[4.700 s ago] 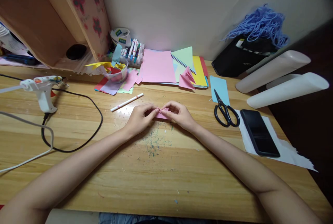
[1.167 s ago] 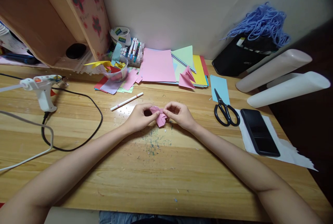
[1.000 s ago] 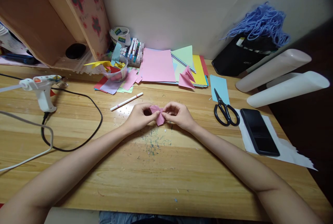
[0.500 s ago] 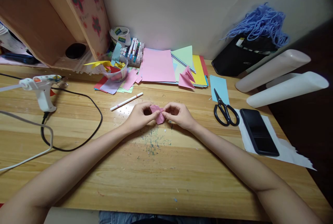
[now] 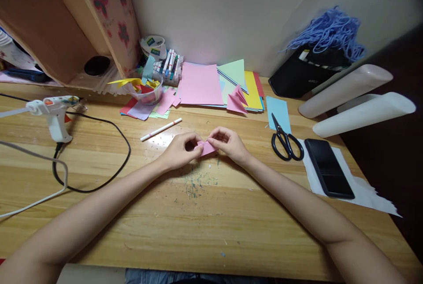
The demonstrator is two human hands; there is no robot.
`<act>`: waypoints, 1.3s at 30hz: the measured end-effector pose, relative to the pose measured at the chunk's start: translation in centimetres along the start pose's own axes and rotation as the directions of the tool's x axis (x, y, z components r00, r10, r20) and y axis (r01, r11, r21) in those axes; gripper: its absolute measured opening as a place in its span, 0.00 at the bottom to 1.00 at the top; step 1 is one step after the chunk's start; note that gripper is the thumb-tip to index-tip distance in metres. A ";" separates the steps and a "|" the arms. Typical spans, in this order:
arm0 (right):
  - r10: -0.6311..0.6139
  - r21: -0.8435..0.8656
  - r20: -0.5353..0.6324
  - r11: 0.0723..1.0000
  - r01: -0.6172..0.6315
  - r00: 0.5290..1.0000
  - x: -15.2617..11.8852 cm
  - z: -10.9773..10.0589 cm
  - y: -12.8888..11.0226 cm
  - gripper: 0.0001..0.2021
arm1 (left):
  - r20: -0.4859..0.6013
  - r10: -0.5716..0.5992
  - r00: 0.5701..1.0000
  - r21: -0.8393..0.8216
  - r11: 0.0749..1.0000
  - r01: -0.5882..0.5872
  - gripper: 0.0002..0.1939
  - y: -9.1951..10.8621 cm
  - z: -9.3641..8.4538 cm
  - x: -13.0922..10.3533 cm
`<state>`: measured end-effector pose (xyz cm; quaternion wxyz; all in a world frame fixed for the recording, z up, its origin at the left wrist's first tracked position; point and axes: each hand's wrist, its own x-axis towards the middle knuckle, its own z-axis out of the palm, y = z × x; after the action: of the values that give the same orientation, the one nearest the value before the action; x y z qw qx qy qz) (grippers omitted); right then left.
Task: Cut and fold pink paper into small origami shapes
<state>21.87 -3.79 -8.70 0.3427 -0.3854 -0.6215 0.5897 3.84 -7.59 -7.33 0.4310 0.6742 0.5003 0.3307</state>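
A small folded piece of pink paper (image 5: 208, 148) is held just over the middle of the wooden table (image 5: 185, 226). My left hand (image 5: 183, 149) pinches its left end between thumb and fingers. On the other side, my right hand (image 5: 228, 145) grips the upper right part with thumb and forefinger. The fingertips hide some of the folds. Close behind my left hand lies a white marker (image 5: 161, 129). Beyond my right hand a folded pink paper shape (image 5: 237, 100) rests against stacked coloured sheets (image 5: 202, 83).
Black-handled scissors (image 5: 286, 141) lie partly on a light blue sheet (image 5: 278, 104), beside a phone (image 5: 328, 167). At left stand a glue gun (image 5: 54, 116) with its cable and a painted cardboard box (image 5: 112, 24). A clear bowl (image 5: 145, 94) holds paper scraps. White rolls (image 5: 363, 114) lean at right.
The pink paper has been turned and now shows a flatter, straight lower edge. My right fingers have shifted along it, and my left hand still holds its left side.
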 end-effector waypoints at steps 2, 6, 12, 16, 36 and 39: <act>0.006 -0.008 0.030 1.000 -0.006 1.000 -0.1 0.1 -0.1 0.12 | 0.030 -0.006 1.000 -0.010 1.000 0.006 0.08 0.1 0.0 -0.1; 0.013 -0.022 0.042 1.000 -0.012 0.999 -0.1 -0.1 -0.2 0.11 | 0.034 -0.030 0.999 -0.063 0.998 0.032 0.12 0.2 0.0 0.0; 0.084 0.015 0.087 0.996 -0.086 0.993 0.4 -1.0 -0.1 0.12 | -0.006 -0.015 1.000 -0.083 0.996 0.014 0.10 -0.2 -0.1 0.1; 0.151 0.033 0.152 0.987 -0.157 0.977 0.5 -1.3 -0.4 0.11 | -0.007 -0.029 1.000 -0.084 0.996 0.028 0.12 -0.2 -0.2 0.2; 0.168 -0.003 0.254 0.985 -0.173 0.952 0.4 -1.1 -1.1 0.12 | -0.065 -0.028 0.997 -0.086 0.996 0.023 0.12 -0.5 -0.2 0.3; 0.123 0.029 0.135 0.991 -0.128 0.983 0.3 -0.6 -0.9 0.12 | -0.033 -0.029 0.999 -0.096 0.995 0.026 0.11 -0.5 -0.3 0.3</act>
<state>22.22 -3.29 -7.81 0.2697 -0.3774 -0.6063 0.6459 3.51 -7.19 -7.67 0.4586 0.6401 0.5004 0.3600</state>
